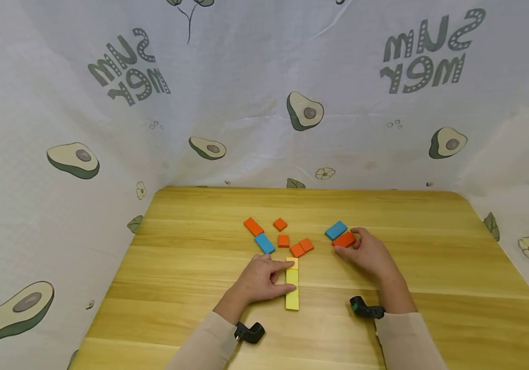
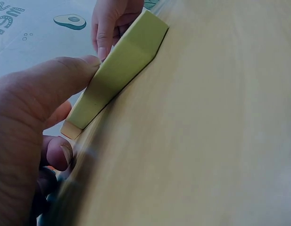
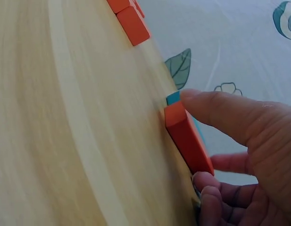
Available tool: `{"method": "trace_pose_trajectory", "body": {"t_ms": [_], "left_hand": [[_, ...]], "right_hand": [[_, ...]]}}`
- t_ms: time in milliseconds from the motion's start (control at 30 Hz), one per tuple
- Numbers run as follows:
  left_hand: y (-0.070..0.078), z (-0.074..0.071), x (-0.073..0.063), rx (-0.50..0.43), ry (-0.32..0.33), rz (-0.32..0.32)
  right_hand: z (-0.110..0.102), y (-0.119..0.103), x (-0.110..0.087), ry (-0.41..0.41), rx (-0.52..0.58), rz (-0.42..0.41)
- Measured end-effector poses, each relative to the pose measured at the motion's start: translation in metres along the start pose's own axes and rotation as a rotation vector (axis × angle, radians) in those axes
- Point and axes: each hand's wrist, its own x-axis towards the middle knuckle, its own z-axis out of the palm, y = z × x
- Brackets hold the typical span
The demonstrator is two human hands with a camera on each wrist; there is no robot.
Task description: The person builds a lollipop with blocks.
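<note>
Yellow block (image 1: 292,298), the longest, lies on the table (image 1: 162,288) between the hands; the right hand (image 1: 371,255) pinches an orange block (image 1: 345,239), perhaps so its long side stays free beside the blue block (image 1: 336,229). The left hand (image 1: 255,280), thumb and forefinger spread, touches the yellow block and small yellow square (image 1: 292,259), perhaps aligning their edges. Room opens outward past either hand; orange squares (image 1: 284,241) lie just ahead of the left.

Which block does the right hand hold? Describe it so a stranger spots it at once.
On the wooden table, find the grip of the right hand. It holds an oblong orange block, lying alongside a blue block. Its orange colour sets it apart from that neighbour.
</note>
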Motion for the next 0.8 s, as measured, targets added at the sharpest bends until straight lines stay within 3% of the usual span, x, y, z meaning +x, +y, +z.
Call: {"method": "trace_pose_trajectory", "body": {"t_ms": [800], "left_hand": [[0.0037,-0.0036,-0.0009,-0.019,0.017,0.01]], "right_hand": [[-0.007,0.0077,-0.0055,-0.057,0.056,-0.061]]}}
